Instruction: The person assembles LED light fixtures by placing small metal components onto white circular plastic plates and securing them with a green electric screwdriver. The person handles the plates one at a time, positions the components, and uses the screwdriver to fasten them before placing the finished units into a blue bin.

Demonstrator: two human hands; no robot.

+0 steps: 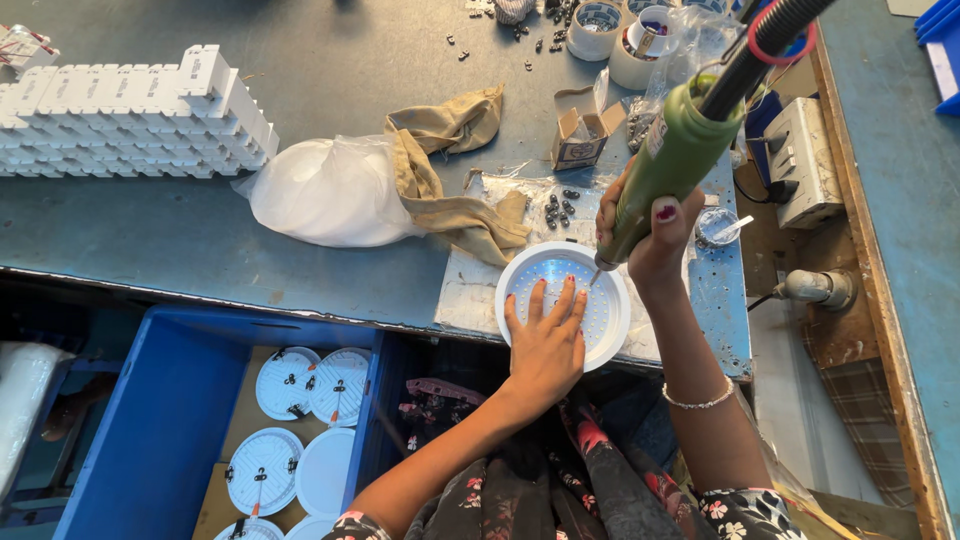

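A round white lamp housing (613,322) with a dotted inner plate lies at the near edge of the bench. My left hand (546,340) rests flat on it, fingers spread, pressing it down. My right hand (655,232) is wrapped around a green powered screwdriver (672,160), held upright and slightly tilted. Its tip touches the housing's upper right rim. A black cable with a red band (778,30) runs up from the tool. Small dark screws (558,207) lie loose just beyond the housing.
A blue crate (170,420) below the bench holds several finished white round lamps. A beige rag (450,170) and a white plastic bag (325,192) lie mid-bench. White stacked parts (140,115) sit far left. Tape rolls (600,25), a small carton (582,135) and a socket box (805,160) stand at right.
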